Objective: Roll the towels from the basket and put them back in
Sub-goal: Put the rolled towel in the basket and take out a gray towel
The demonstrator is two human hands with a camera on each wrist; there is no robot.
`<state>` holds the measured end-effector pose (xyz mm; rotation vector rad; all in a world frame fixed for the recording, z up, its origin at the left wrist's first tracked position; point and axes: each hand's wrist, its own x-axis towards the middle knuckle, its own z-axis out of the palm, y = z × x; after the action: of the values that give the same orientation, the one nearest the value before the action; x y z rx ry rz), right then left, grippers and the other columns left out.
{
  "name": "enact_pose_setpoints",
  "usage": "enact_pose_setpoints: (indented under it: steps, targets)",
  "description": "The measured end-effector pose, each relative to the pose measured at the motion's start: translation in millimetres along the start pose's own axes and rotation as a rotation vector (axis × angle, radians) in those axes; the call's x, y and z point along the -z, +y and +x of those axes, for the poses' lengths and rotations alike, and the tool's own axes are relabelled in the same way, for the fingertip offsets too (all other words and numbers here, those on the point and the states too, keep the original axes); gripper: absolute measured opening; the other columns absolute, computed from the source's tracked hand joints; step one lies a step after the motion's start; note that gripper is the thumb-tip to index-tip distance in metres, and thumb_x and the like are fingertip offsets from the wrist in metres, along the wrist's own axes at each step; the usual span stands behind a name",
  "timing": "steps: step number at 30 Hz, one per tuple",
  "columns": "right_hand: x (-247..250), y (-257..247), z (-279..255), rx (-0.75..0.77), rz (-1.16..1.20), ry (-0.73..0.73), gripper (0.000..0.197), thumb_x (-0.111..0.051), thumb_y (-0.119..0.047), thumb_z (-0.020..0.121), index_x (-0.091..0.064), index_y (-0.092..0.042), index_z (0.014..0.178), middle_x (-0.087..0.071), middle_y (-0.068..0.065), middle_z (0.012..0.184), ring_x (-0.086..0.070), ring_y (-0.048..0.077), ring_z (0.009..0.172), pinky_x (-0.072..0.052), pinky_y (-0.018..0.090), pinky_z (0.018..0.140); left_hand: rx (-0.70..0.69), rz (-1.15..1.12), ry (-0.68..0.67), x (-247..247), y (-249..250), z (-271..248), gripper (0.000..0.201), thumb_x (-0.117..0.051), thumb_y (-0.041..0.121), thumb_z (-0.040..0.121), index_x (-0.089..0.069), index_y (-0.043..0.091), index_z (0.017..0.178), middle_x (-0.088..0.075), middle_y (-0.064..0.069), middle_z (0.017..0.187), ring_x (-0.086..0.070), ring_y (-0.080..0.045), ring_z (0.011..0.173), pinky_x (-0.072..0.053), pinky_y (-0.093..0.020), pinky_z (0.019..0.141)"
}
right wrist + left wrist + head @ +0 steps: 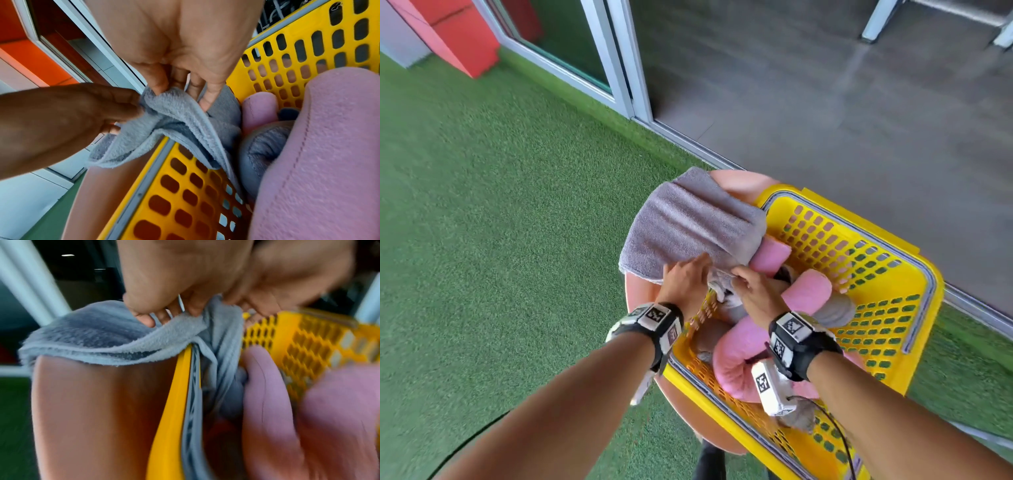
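On top of the round salmon-pink stool (645, 291) a yellow perforated plastic basket (876, 270) is seated, already packed with rolled pink and grey towels (810, 291). Over its far-left rim a flat grey terry towel (688, 222) is draped, its long axis running away from the person, up and to the left (most of it lies outside the basket, on the stool). Its near edge is bunched at the rim and is pinched from both sides: by the left hand (685, 279) on the outer side and by the right hand (755, 289) above the basket's interior. Neither hand is markedly nearer; rolling would be judged to start from this near edge.
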<state>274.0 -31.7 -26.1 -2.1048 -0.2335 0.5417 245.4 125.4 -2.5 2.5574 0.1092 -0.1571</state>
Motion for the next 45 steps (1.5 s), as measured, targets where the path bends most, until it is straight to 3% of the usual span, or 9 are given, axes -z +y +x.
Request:
enact_pose_setpoints:
  steps: [3, 7, 12, 15, 20, 26, 29, 37, 45]
  targets:
    - [16.3, -31.8, 1.7, 0.076, -0.045, 0.008, 0.021, -0.047, -0.003, 0.094, -0.049, -0.014, 0.076, -0.042, -0.003, 0.062, -0.042, 0.017, 0.067, -0.033, 0.03, 0.065, 0.051, -0.144, 0.032, 38.9, 14.3, 8.4, 0.02, -0.043, 0.011, 0.096, -0.062, 0.013, 0.104, -0.068, -0.014, 0.09, -0.063, -0.033, 0.081, -0.047, -0.041, 0.07]
    - [48.5, -108.9, 12.5, 0.258, -0.069, 0.092, 0.014, -0.05, -0.008, 0.095, -0.064, -0.004, 0.094, -0.057, 0.005, 0.081, -0.051, 0.017, 0.077, -0.039, 0.03, 0.073, 0.045, -0.11, 0.189, 117.1, 42.1, 14.7, 0.023, -0.042, 0.01, 0.096, -0.064, 0.012, 0.106, -0.066, -0.015, 0.09, -0.062, -0.029, 0.078, -0.045, -0.032, 0.066]
    - [97.6, -238.9, -15.6, 0.542, -0.105, 0.134, 0.015, -0.052, -0.014, 0.094, -0.062, -0.005, 0.089, -0.056, 0.012, 0.078, -0.046, 0.023, 0.074, -0.038, 0.035, 0.071, 0.054, -0.077, 0.426, 237.4, 97.1, -21.6, 0.021, -0.043, 0.003, 0.086, -0.059, 0.017, 0.084, -0.061, -0.012, 0.075, -0.054, -0.028, 0.065, -0.039, -0.025, 0.054]
    - [123.6, -322.5, -53.4, 0.713, -0.147, 0.101, 0.016, -0.051, -0.019, 0.094, -0.063, -0.012, 0.087, -0.055, 0.002, 0.076, -0.046, 0.017, 0.073, -0.036, 0.033, 0.067, 0.083, -0.081, 0.624, 297.9, 128.8, -76.5, 0.017, -0.042, 0.012, 0.08, -0.054, 0.023, 0.077, -0.065, -0.016, 0.078, -0.059, -0.036, 0.075, -0.046, -0.038, 0.064]
    - [137.8, -449.0, -140.0, 1.031, -0.219, 0.016, 0.017, -0.053, -0.018, 0.092, -0.065, -0.011, 0.085, -0.062, 0.001, 0.076, -0.052, 0.021, 0.072, -0.039, 0.031, 0.068, 0.164, -0.022, 0.93, 389.6, 174.6, -191.5, 0.022, -0.043, 0.011, 0.091, -0.063, 0.013, 0.099, -0.064, -0.018, 0.088, -0.058, -0.035, 0.084, -0.044, -0.037, 0.069]
    - [117.4, -568.1, -271.1, 1.335, -0.287, -0.03, 0.017, -0.054, -0.02, 0.091, -0.068, -0.01, 0.089, -0.066, 0.004, 0.082, -0.057, 0.02, 0.076, -0.041, 0.027, 0.065, 0.198, -0.009, 1.214, 457.7, 206.5, -346.0, 0.02, -0.041, 0.021, 0.084, -0.06, 0.021, 0.085, -0.06, -0.009, 0.075, -0.054, -0.03, 0.071, -0.047, -0.036, 0.062]
    - [104.7, -601.1, -336.1, 1.441, -0.266, -0.019, 0.019, -0.056, -0.021, 0.092, -0.07, -0.01, 0.096, -0.069, 0.007, 0.092, -0.062, 0.021, 0.081, -0.042, 0.022, 0.067, 0.205, 0.045, 1.31, 479.0, 224.2, -415.0, 0.022, -0.043, 0.015, 0.084, -0.064, 0.016, 0.09, -0.066, -0.013, 0.089, -0.058, -0.03, 0.086, -0.049, -0.037, 0.073]
    - [33.9, -569.1, -419.7, 1.377, -0.176, -0.148, 0.017, -0.062, -0.024, 0.088, -0.071, -0.009, 0.086, -0.065, 0.0, 0.088, -0.058, 0.014, 0.084, -0.034, 0.02, 0.066, 0.305, 0.07, 1.288, 448.3, 210.4, -537.9, 0.016, -0.05, 0.014, 0.085, -0.066, 0.017, 0.082, -0.064, -0.004, 0.081, -0.054, -0.016, 0.075, -0.04, -0.024, 0.063]
    - [-64.1, -357.5, -420.8, 0.998, -0.095, -0.459, 0.019, -0.061, -0.039, 0.075, -0.069, -0.022, 0.072, -0.069, 0.0, 0.076, -0.058, 0.008, 0.073, -0.048, 0.035, 0.076, 0.379, -0.321, 0.954, 271.2, 128.8, -581.5, 0.019, -0.057, 0.02, 0.076, -0.064, 0.029, 0.06, -0.058, 0.01, 0.063, -0.05, -0.008, 0.063, -0.04, -0.025, 0.062]
